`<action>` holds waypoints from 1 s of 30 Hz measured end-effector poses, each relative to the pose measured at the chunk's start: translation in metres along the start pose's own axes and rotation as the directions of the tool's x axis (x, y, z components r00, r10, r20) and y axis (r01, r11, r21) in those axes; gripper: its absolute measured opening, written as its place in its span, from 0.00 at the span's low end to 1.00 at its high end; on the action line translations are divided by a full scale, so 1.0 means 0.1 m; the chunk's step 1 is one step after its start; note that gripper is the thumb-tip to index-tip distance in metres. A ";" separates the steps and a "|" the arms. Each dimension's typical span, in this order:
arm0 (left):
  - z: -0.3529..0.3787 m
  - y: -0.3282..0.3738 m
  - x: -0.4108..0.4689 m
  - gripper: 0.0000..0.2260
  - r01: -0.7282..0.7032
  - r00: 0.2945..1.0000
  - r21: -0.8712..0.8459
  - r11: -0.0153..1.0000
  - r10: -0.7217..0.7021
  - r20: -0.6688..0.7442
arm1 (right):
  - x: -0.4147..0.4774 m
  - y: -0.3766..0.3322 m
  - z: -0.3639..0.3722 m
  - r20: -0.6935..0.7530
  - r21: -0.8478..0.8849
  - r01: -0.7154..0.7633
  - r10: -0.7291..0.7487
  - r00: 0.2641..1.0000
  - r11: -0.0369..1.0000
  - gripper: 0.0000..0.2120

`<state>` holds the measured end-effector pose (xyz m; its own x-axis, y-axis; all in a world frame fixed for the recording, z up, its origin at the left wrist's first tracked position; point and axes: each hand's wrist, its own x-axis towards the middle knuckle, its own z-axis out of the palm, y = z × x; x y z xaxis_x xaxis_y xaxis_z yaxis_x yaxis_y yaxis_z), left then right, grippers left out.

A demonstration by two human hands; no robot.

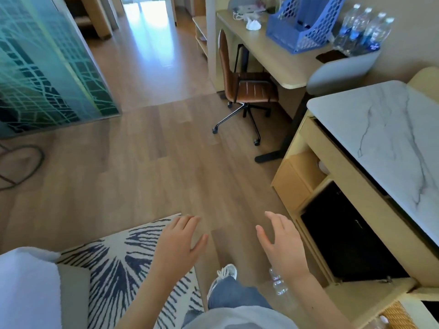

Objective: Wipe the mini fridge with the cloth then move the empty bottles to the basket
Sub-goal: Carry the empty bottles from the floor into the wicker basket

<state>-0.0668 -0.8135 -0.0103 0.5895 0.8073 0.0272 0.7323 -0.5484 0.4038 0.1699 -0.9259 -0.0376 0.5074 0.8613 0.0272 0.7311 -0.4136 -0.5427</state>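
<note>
Both grips are empty: left hand point(180, 243) and right hand point(282, 245) are held out above the floor with fingers spread, touching nothing.

A clear bottle point(278, 284) lies on the floor just beside the right wrist. A woven basket point(396, 315) sits at the lower right and is cut off by the frame, so its contents cannot be told.

The mini fridge point(349, 248), black, sits in the cabinet point(380, 138) to the right, door shut.

Judgement: the wiping step is not yet in hand, since neither hand carries a cloth. The next move calls for finding one.

On the far table point(268, 58), a crumpled white item point(253, 25) may be the cloth; unconfirmed. A blue rack point(301, 27) stands there, contents unclear. Beside it are four water bottles point(363, 29); whether full or empty cannot be told.
</note>
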 end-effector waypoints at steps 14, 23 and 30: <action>-0.14 0.39 2.51 0.18 -0.541 0.822 -0.087 0.836 0.548 0.155 | 0.97 -0.06 -0.43 -0.423 0.018 -0.411 0.379 0.823 0.912 0.23; 0.14 0.71 3.17 0.19 -0.839 0.383 -0.262 0.478 0.859 0.339 | 0.59 -0.51 -0.09 -0.546 0.174 -0.789 0.725 0.421 0.589 0.19; 0.35 0.95 3.15 0.17 -0.883 0.169 -0.363 0.299 0.922 0.348 | 0.27 -0.76 0.12 -0.597 0.272 -0.852 0.772 0.216 0.448 0.17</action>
<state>0.2005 -0.6190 0.0043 0.8936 -0.4449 0.0586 -0.4251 -0.7972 0.4287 0.1227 -0.8676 -0.0055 0.9467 -0.3097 0.0881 -0.2283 -0.8386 -0.4945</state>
